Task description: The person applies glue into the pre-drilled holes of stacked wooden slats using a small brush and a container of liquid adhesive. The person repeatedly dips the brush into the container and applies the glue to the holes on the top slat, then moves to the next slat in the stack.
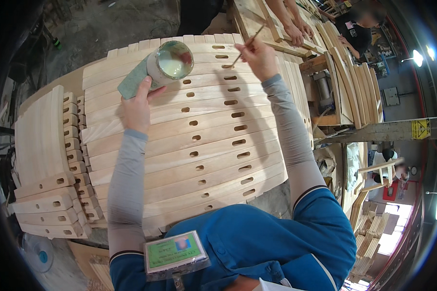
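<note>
My left hand is closed round a grey-green container with a round, crusted mouth, tilted toward me. A pale milky liquid shows inside it. Held up to the right, my right hand pinches a thin brown stick that slants down and left, its lower tip over the boards. Whether that tip carries bristles is too small to tell. Beneath both hands lie several pale wooden boards, side by side. Oblong slots run along them in two rows, and my right arm casts a shadow across them.
More slotted wooden pieces are stacked at the left. At the far right, a co-worker's hands rest on timber, and another person stands beyond. Curved wooden parts and a metal beam with a yellow sign stand at the right.
</note>
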Demonstrator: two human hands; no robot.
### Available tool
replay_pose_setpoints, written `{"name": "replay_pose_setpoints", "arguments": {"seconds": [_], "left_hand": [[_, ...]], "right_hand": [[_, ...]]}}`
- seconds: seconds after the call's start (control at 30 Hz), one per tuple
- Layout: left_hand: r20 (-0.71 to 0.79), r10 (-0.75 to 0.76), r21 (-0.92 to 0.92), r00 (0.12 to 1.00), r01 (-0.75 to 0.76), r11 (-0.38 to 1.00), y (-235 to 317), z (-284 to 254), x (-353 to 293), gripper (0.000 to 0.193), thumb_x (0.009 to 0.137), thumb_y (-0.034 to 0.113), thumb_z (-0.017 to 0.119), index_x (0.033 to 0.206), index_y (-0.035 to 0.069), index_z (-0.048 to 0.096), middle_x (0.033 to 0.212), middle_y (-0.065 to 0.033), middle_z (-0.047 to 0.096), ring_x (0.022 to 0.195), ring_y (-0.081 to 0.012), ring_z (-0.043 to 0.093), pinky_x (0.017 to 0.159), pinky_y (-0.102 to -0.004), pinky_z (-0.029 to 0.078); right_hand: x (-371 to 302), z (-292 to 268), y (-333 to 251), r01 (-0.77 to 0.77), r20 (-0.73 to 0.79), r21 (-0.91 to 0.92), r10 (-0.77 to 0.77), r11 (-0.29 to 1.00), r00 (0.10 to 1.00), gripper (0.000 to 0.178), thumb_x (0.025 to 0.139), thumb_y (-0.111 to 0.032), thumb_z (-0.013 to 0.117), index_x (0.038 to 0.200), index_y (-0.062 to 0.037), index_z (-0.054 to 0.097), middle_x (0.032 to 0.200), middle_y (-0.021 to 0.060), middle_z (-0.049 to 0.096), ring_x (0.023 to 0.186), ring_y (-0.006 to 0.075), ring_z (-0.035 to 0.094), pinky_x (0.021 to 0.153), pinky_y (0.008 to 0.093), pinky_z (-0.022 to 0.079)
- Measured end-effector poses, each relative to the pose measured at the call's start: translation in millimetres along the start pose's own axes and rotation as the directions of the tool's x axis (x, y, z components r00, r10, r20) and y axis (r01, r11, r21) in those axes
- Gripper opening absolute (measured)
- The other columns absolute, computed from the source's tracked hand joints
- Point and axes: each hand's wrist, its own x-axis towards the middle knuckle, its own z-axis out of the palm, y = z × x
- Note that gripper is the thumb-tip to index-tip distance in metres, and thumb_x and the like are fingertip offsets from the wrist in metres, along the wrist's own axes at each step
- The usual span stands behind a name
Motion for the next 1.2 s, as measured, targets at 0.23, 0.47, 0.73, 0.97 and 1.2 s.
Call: {"name": "replay_pose_setpoints", "arguments": {"seconds": [0.23, 0.47, 0.73, 0.97, 1.2], "left_hand": [[-0.006, -0.01, -0.002, 1.0, 0.01, 1.0, 0.6, 4.6, -1.6, 0.025, 0.085, 0.007, 0.051, 0.107, -0.004, 0.051, 0.104, -0.0111, 0.055, 0.092, -0.0202, 0.057, 0.073, -0.0361, 0.055], [0.052, 0.032, 0.088, 0.998, -0.037, 0.995, 26.1, 21.3, -19.9, 0.024, 0.084, 0.007, 0.052, 0.104, -0.007, 0.053, 0.1, -0.0117, 0.056, 0.085, -0.0195, 0.058, 0.068, -0.0331, 0.057], [0.139, 0.287, 0.209, 0.948, -0.311, 0.927, 103.5, 61.7, -99.0, 0.025, 0.086, 0.006, 0.05, 0.106, -0.009, 0.052, 0.1, -0.0131, 0.057, 0.085, -0.019, 0.059, 0.068, -0.0312, 0.056], [-0.075, 0.648, 0.284, 0.758, -0.606, 0.743, 90.9, 60.3, -119.2, 0.026, 0.088, 0.007, 0.05, 0.108, -0.009, 0.05, 0.103, -0.0142, 0.055, 0.089, -0.0194, 0.058, 0.072, -0.0335, 0.056], [-0.032, 0.543, -0.003, 0.839, -0.543, 0.84, 97.7, 56.2, -132.0, 0.028, 0.086, 0.007, 0.052, 0.112, -0.003, 0.049, 0.11, -0.0129, 0.053, 0.094, -0.0207, 0.057, 0.073, -0.0361, 0.055]], "right_hand": [[-6.5, -20.7, 17.0, -0.092, -0.043, 0.26, 0.106, 0.961, 0.993, 0.017, 0.076, -0.01, 0.066, 0.079, 0.004, 0.057, 0.064, 0.0062, 0.059, 0.057, 0.0097, 0.056, 0.055, 0.0224, 0.047], [-56.3, -56.8, -68.8, 0.099, -0.06, 0.59, -0.078, 0.801, 0.995, 0.01, 0.077, 0.001, 0.062, 0.086, 0.0026, 0.057, 0.075, 0.0051, 0.06, 0.071, 0.0112, 0.058, 0.064, 0.0226, 0.05], [-110.0, -59.2, -130.4, 0.406, -0.226, 0.398, -0.341, 0.822, 0.912, 0.008, 0.078, -0.002, 0.063, 0.081, 0.0011, 0.056, 0.082, 0.0085, 0.064, 0.073, 0.0128, 0.062, 0.065, 0.0243, 0.052], [-180.5, -35.9, -170.3, 0.754, -0.296, 0.171, -0.697, 0.635, 0.654, 0.026, 0.068, 0.014, 0.056, 0.091, 0.0008, 0.055, 0.093, 0.0176, 0.061, 0.081, 0.0313, 0.061, 0.065, 0.0316, 0.051], [-190.0, -35.6, -165.9, 0.544, -0.409, 0.675, -0.361, 0.499, 0.838, 0.023, 0.08, 0.016, 0.046, 0.098, 0.0034, 0.046, 0.097, 0.0243, 0.056, 0.087, 0.0261, 0.059, 0.075, 0.0322, 0.052]]}}
